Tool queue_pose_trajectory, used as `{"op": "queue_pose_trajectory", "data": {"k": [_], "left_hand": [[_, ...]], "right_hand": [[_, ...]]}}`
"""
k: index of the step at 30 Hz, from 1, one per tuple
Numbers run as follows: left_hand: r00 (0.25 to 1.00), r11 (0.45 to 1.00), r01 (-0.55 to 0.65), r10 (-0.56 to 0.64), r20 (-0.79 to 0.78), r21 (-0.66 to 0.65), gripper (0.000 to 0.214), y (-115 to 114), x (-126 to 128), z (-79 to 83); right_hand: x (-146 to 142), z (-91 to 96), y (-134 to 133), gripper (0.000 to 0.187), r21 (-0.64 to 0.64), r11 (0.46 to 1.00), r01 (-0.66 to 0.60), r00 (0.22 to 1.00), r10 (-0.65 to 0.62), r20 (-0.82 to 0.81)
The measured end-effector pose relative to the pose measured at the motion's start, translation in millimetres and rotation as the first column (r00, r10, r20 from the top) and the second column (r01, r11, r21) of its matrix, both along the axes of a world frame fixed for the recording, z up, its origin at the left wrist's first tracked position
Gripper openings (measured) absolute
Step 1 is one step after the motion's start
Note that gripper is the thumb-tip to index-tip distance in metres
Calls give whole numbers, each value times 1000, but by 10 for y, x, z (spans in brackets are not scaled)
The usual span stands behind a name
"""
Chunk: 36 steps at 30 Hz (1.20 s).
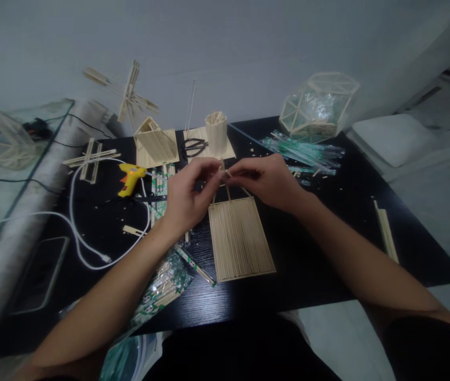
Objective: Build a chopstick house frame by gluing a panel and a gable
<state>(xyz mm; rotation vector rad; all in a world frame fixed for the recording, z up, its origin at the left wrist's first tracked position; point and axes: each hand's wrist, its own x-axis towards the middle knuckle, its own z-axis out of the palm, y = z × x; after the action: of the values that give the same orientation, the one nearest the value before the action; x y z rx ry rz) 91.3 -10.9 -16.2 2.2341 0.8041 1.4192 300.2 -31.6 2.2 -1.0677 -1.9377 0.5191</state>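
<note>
A flat panel of wooden sticks [243,238] set side by side lies on the black table in front of me. At its far edge, a few thin wooden sticks [227,191] rise toward a meeting point. My left hand [189,193] pinches at that point, thumb and forefinger together. From the other side my right hand [275,180] pinches there too, touching or almost touching the left fingertips. A small light stick end shows between the fingers; the fingertips hide the joint itself.
A yellow glue gun [130,179] and white cable [73,211] lie left. Behind stand a stick-filled cup [216,132], black scissors [194,147] and a slanted stick box [155,140]. Wrapped chopsticks [165,286] lie near my left forearm, green wrappers [308,151] at right.
</note>
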Motion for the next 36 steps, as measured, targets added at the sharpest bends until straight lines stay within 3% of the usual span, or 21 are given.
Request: {"op": "queue_pose_trajectory", "data": {"k": [36], "left_hand": [[999,999,-27,29,-44,46,11,-4,2,32]], "right_hand": [[5,-2,0,6,31,1000,-2,1000,2,20]]}}
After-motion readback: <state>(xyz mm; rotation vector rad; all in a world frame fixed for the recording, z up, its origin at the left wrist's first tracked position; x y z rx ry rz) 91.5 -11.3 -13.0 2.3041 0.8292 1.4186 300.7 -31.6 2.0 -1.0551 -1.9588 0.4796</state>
